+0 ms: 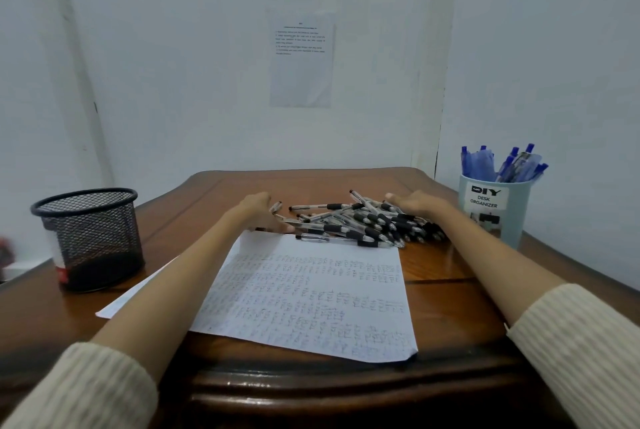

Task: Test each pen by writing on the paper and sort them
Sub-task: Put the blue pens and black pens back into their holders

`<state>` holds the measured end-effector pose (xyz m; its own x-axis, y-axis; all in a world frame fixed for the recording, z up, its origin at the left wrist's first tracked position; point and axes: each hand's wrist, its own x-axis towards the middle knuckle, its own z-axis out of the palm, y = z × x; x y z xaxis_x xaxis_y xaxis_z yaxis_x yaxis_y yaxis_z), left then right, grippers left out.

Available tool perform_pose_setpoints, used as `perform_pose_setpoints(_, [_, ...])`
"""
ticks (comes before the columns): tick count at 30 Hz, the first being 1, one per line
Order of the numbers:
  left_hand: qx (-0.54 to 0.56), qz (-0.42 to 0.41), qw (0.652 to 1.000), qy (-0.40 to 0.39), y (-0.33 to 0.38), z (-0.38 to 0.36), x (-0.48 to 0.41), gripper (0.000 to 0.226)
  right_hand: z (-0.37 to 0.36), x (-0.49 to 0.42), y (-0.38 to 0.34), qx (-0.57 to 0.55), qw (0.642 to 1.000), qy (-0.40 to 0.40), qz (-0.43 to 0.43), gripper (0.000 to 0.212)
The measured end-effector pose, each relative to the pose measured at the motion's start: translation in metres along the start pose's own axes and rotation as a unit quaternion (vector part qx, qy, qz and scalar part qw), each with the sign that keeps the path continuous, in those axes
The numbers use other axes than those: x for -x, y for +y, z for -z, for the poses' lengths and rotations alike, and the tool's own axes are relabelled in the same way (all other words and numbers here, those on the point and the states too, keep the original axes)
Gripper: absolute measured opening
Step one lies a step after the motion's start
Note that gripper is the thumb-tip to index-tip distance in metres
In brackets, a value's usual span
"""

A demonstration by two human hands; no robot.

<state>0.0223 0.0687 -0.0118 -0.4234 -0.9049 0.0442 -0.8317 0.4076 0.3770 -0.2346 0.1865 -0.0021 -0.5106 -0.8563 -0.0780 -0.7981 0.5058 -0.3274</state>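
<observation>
Flanking pile: left hand and right hand bracket the black-grip pens on the tabletop, just past the paper.
Fingers: both sets flat, gripping nothing.
Tip: likely best to pinch one edge pen, test on blank margin.

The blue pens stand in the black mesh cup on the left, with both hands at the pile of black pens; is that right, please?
Not quite: the head view shows the blue pens in the light blue cup on the right; left hand and right hand are at the pile.
</observation>
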Motion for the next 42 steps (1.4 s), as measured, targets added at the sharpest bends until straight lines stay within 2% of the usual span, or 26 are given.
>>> perform_pose_setpoints(3, [0.013, 0.012, 1.000, 0.019, 0.004, 0.001, -0.005, 0.070, 0.002, 0.003, -0.005, -0.047, 0.998, -0.022, 0.024, 0.087])
perform_pose_setpoints(4, [0.010, 0.018, 0.999, 0.029, 0.005, 0.000, -0.007, 0.059, 0.003, 0.004, -0.007, -0.058, 0.997, -0.031, 0.033, 0.090])
perform_pose_setpoints(6, [-0.001, 0.025, 0.998, 0.055, 0.002, -0.001, -0.013, 0.021, 0.005, 0.003, -0.011, -0.058, 0.996, -0.051, 0.046, 0.096])
perform_pose_setpoints(9, [0.000, 0.038, 0.997, 0.062, -0.003, -0.007, -0.020, 0.033, 0.004, -0.002, -0.014, -0.036, 0.995, -0.078, 0.054, 0.101])
perform_pose_setpoints(12, [0.021, 0.019, 0.998, 0.062, -0.004, -0.008, -0.020, 0.027, 0.002, -0.005, -0.015, -0.012, 0.996, -0.060, 0.063, 0.102])
perform_pose_setpoints(14, [0.059, -0.011, 0.998, 0.025, -0.001, -0.001, -0.009, 0.030, 0.001, -0.008, -0.015, 0.007, 0.996, -0.053, 0.066, 0.101])
perform_pose_setpoints(18, [0.055, -0.135, 0.982, -0.118, 0.011, 0.010, 0.011, 0.090, 0.001, -0.010, -0.013, 0.000, 0.996, -0.057, 0.063, 0.101])
perform_pose_setpoints(20, [-0.023, -0.170, 0.977, -0.126, 0.017, 0.005, 0.012, 0.096, 0.000, -0.010, -0.014, -0.014, 0.996, -0.053, 0.064, 0.101])
perform_pose_setpoints(22, [-0.061, -0.195, 0.972, -0.113, 0.026, -0.001, 0.010, 0.086, -0.001, -0.009, -0.014, -0.018, 0.996, -0.052, 0.063, 0.102])
perform_pose_setpoints(27, [-0.035, -0.293, 0.955, -0.033, 0.031, -0.006, 0.002, 0.045, 0.002, -0.010, -0.014, -0.043, 0.993, -0.084, 0.071, 0.108])
perform_pose_setpoints(33, [-0.061, -0.313, 0.945, 0.070, 0.025, -0.008, -0.006, 0.021, -0.002, -0.012, -0.020, 0.014, 0.996, -0.051, 0.075, 0.094])
perform_pose_setpoints(35, [-0.091, -0.296, 0.944, 0.111, 0.020, -0.006, -0.005, 0.017, -0.004, -0.013, -0.023, 0.019, 0.996, -0.038, 0.075, 0.090])
perform_pose_setpoints(37, [-0.134, -0.239, 0.950, 0.152, 0.015, -0.003, -0.002, 0.018, -0.003, -0.014, -0.027, 0.015, 0.997, -0.040, 0.068, 0.090])
perform_pose_setpoints(39, [-0.189, -0.127, 0.957, 0.177, 0.010, 0.001, 0.000, 0.034, -0.002, -0.015, -0.030, 0.005, 0.997, -0.049, 0.061, 0.095])
perform_pose_setpoints(42, [-0.221, 0.078, 0.967, 0.104, -0.009, 0.000, -0.003, 0.071, -0.001, -0.017, -0.031, -0.015, 0.997, -0.050, 0.053, 0.102])
